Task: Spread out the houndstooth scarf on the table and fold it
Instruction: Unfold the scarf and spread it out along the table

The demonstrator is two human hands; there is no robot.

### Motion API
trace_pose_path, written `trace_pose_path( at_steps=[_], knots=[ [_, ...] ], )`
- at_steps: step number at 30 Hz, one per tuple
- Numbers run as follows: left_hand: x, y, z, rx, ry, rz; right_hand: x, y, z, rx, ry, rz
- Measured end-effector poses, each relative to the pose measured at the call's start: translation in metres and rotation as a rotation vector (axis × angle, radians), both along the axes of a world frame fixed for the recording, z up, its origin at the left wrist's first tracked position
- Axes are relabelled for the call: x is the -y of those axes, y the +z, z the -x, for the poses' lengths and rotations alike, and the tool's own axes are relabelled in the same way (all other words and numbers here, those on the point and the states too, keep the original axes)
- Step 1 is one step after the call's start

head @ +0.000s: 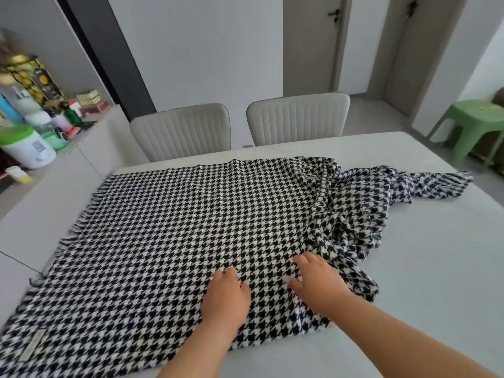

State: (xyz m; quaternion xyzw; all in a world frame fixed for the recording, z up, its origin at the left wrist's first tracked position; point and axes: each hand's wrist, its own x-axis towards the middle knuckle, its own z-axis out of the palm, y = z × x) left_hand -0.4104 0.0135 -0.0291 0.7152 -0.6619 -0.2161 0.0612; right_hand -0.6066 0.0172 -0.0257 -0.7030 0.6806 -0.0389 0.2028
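Scarf: the houndstooth scarf (pixel 174 230) lies on the pale bench (pixel 425 268), covering most of its left and middle part.
Flat part: the left and middle stretch is smooth, with a fringe along the left edge and a pale label (pixel 32 346) near the near-left corner.
Bunched part: the right end is rumpled into folds, and a fringed tail runs off toward the far right of the bench.
Left hand: the left hand (pixel 226 298) rests palm down on the near part of the scarf, fingers bent slightly against the cloth; it seems to press rather than pinch, though blur makes this unsure.
Right hand: the right hand (pixel 317 285) lies palm down just right of the left one, fingers spread fairly wide on the cloth beside the rumpled folds.
Far side: two pale ribbed chairs (pixel 297 118) stand at the far edge of the bench.
Left: a side counter holds bottles and tubs (pixel 30 148), blurred.
Far right: a green stool (pixel 471 124) stands on the floor.
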Motion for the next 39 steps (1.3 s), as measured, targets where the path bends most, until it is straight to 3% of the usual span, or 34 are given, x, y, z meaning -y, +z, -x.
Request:
trace_pose_path(
  at_steps=[8,18,29,39],
  knots=[
    [-0.048,0.070,0.056,-0.210,-0.122,0.093,-0.049,0.078,0.030,0.298,-0.211,0.111],
    [-0.118,0.141,0.114,-0.306,-0.421,0.178,-0.153,0.164,0.081,0.349,-0.487,0.334],
    [-0.200,0.156,0.209,-0.344,-0.642,0.179,-0.279,0.169,0.166,0.436,-0.804,0.461],
    [-0.250,0.154,0.363,-0.376,-0.591,0.167,-0.333,0.175,0.303,0.433,-0.779,0.419]
  ],
)
